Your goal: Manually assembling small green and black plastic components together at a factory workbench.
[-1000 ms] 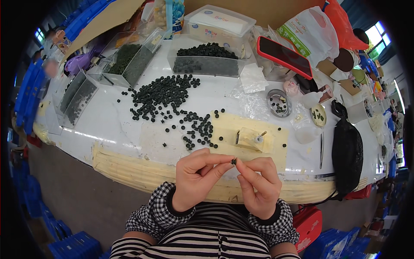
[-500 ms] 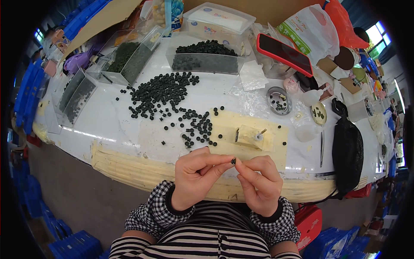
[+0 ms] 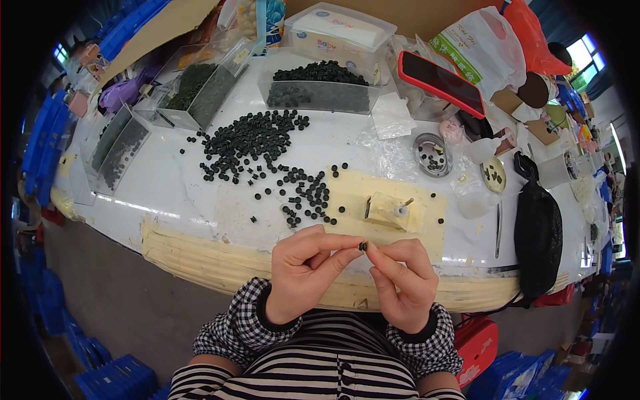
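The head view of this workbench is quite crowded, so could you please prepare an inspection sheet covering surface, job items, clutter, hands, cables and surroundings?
Surface: white tabletop, with a yellowish, worn front edge.
Job's things: one small black grooved piece in hand; many loose black pieces heaped and scattered on the tabletop.
Clutter: red-cased phone, white plastic bag and black mesh bag, all toward the right.
Hands: left hand pinches the grooved piece; right hand meets it from the other side.
Cables: thin black cord below the mesh bag; its use is unclear.
Surroundings: blue plastic crates at lower left.
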### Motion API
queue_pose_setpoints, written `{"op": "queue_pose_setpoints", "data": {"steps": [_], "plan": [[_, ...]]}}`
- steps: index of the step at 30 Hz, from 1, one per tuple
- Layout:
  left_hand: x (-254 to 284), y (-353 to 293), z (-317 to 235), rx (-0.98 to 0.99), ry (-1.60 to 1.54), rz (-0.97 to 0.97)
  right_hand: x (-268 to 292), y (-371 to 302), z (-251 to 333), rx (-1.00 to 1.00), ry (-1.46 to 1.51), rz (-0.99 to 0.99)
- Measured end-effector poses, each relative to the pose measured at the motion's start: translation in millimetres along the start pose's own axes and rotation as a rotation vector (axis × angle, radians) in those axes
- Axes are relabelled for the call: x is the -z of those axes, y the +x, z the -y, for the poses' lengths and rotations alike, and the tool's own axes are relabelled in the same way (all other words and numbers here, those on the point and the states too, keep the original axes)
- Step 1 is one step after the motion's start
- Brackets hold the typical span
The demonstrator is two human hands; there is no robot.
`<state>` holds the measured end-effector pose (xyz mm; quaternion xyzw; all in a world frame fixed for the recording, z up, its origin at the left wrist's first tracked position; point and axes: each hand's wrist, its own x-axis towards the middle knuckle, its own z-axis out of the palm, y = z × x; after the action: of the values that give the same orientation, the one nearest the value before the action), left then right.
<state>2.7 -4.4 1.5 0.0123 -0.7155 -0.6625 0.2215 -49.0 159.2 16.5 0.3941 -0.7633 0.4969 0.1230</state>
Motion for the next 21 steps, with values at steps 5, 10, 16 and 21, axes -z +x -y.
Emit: {"op": "queue_pose_setpoints", "data": {"steps": [5,10,16,21], "plan": [[-1.7,0.5,-0.3,0.006,-0.013,-0.001,0.0,0.0,0.6,-0.011,0.004,-0.002],[-0.6,1.0,-1.3,0.010,-0.003,0.002,-0.9,0.2,-1.2,-0.008,0.028,0.006],[-0.9,1.2,-5.6,0.024,0.023,0.007,1.3,0.6,-2.0,-0.002,0.028,0.031],[-0.3,-0.2,-4.0,0.023,0.025,0.002,1.1,0.7,-3.4,0.011,0.026,0.051]]}}
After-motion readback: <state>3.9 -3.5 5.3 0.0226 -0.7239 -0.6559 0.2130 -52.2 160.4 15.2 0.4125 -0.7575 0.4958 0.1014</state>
